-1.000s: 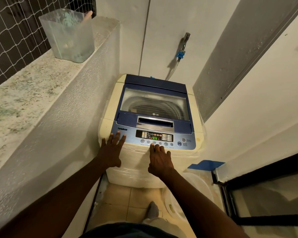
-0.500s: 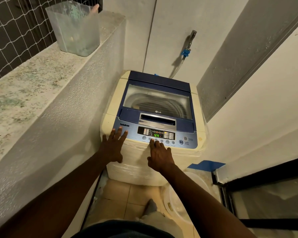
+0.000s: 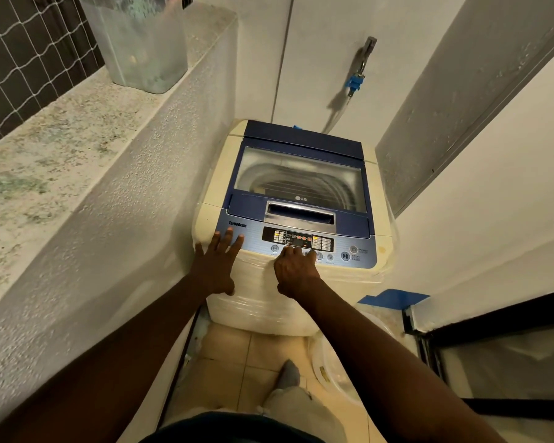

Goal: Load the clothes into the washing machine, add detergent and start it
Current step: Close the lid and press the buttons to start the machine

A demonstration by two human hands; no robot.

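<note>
1. To my left runs a low rough-plastered wall [image 3: 115, 199], topped by a speckled stone ledge [image 3: 45, 148].
2. A frosted plastic container [image 3: 138, 39] stands on that ledge, near its far end.
3. Behind the ledge hangs white netting [image 3: 20, 59] over dark tiles.
4. Ahead, the white back wall [image 3: 320, 59] carries a tap [image 3: 367, 51] with a blue fitting [image 3: 355, 83] below it.
5. Under me, the floor [image 3: 234, 356] is beige tile.
6. To my right, a plain white wall [image 3: 493, 203] meets a black-framed glass door [image 3: 499, 356].
7. Blue tape [image 3: 394, 298] sticks near the door's corner.
8. The light is warm and dim.
</note>
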